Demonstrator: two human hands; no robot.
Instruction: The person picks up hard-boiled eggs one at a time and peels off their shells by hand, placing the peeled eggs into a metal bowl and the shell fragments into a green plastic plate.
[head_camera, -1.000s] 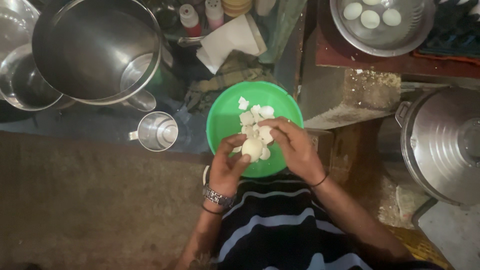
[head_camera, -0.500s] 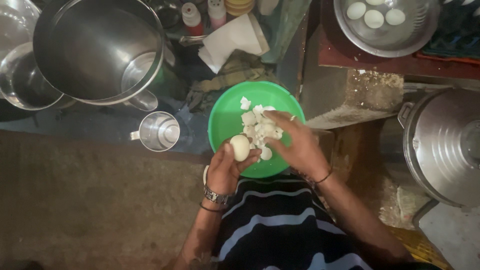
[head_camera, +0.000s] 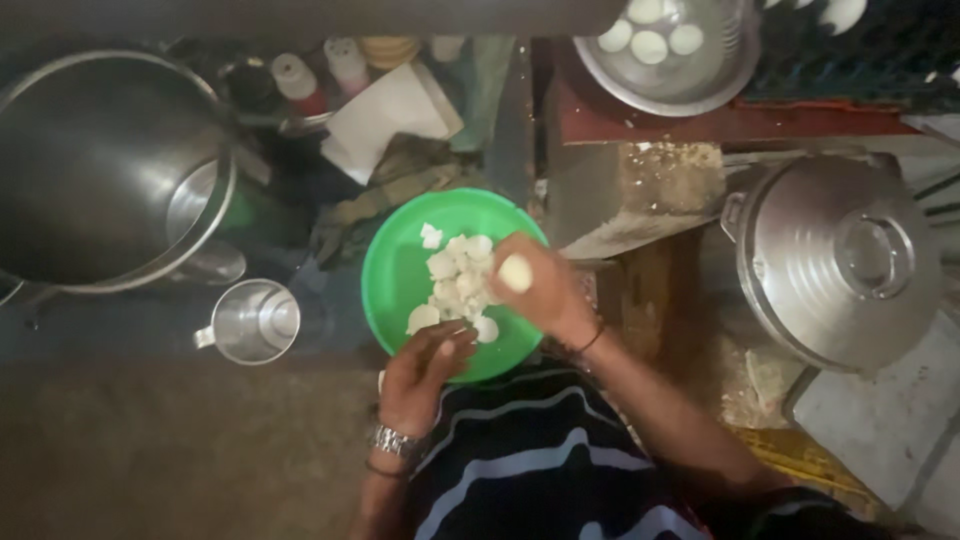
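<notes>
The right hand (head_camera: 540, 290) holds a smooth white peeled egg (head_camera: 515, 272) in closed fingers, over the round green plastic plate (head_camera: 395, 280). Bits of white shell (head_camera: 455, 285) lie piled just beside it. The left hand (head_camera: 425, 375), fingers loosely curled and empty, rests on the plate's near rim. This egg looks done.

From my view over the head camera, the bowl (head_camera: 395, 270) sits in the middle, just in front of the person's torso, with a heap of shell pieces (head_camera: 455, 280) lying in it. The right hand (head_camera: 545, 290) hangs over the bowl's right rim with an egg (head_camera: 515, 272) in its fingers; the left hand (head_camera: 425, 375) rests at the near rim. Left of the bowl stands a mug (head_camera: 255, 320), and behind that a large pot (head_camera: 100, 165). A folded cloth (head_camera: 390, 115) lies behind the bowl. Far behind and to the right, a pan (head_camera: 665, 60) holds more eggs (head_camera: 650, 45). Well to the right sits a lidded pot (head_camera: 835, 260).
</notes>
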